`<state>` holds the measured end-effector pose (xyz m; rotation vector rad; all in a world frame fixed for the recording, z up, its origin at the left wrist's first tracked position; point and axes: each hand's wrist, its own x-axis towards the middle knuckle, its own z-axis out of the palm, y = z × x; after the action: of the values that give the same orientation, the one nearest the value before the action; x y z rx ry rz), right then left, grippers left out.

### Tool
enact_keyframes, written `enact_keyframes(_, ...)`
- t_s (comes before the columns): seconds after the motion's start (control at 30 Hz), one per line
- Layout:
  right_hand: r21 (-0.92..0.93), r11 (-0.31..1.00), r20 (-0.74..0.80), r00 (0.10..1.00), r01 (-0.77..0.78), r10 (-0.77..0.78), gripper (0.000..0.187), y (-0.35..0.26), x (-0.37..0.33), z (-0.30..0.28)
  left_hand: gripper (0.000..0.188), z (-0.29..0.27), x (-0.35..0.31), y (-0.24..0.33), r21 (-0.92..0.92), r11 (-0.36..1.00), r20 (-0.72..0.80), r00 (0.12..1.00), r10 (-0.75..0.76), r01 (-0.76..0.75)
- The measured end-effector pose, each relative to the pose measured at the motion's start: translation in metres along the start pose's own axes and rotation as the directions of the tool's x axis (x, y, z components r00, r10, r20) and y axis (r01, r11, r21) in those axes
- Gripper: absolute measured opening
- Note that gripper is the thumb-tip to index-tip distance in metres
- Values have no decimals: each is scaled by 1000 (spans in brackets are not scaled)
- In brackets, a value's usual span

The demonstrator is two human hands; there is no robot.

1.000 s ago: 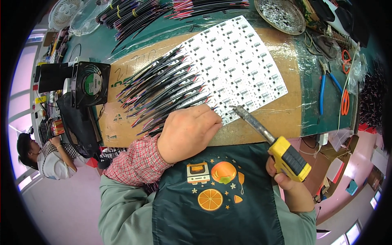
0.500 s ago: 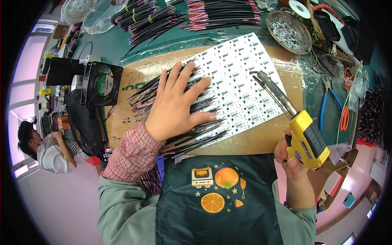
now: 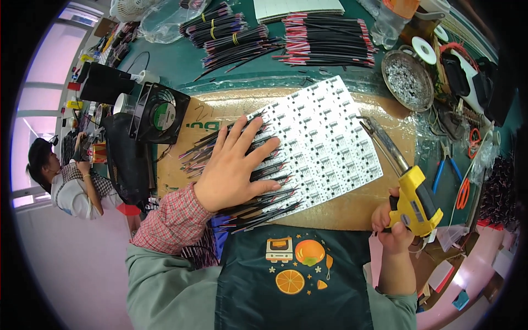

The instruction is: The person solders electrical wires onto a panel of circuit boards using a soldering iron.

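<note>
My left hand (image 3: 234,168) lies flat, fingers spread, over a row of thin dark wires (image 3: 198,151) at the left edge of a white circuit board panel (image 3: 324,143). Wire ends rest on the panel; the hand hides part of the row. Wrapped round the grip of a yellow and black soldering gun (image 3: 416,201) is my right hand (image 3: 391,225). The gun's metal barrel slants up and left, and its tip is close to the panel's right edge. Under the panel is a brown cardboard sheet (image 3: 352,215).
A black cooling fan (image 3: 160,114) stands left of the cardboard. Wire bundles (image 3: 330,39) lie at the back. At right are a round metal dish of grey scraps (image 3: 408,81) and blue-handled pliers (image 3: 446,166). Another person (image 3: 71,176) sits at the far left.
The whole view has shifted, so the bench sits lower in the picture. The gun's tip, earlier over the panel, is now nearer its right edge. My left hand stays on the wires.
</note>
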<state>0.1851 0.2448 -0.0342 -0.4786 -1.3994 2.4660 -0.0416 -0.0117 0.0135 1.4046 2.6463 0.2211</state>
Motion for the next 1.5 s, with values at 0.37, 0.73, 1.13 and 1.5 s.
enact_keyframes(0.37,33,999,4,1000,4,-4,73,3,3,-1,23,-24,114,-82,97,994,-316,949,-12,46)
enact_keyframes(0.73,114,992,5,999,-53,53,74,6,2,-8,27,-10,149,-119,43,967,-200,950,-238,251)
enact_keyframes(1.13,43,999,20,1000,3,-4,74,6,6,-5,29,-8,145,-123,-81,948,-194,928,-318,308)
enact_keyframes(1.5,51,998,2,999,-35,35,76,3,3,-6,29,-26,160,-87,68,975,-195,962,-193,210)
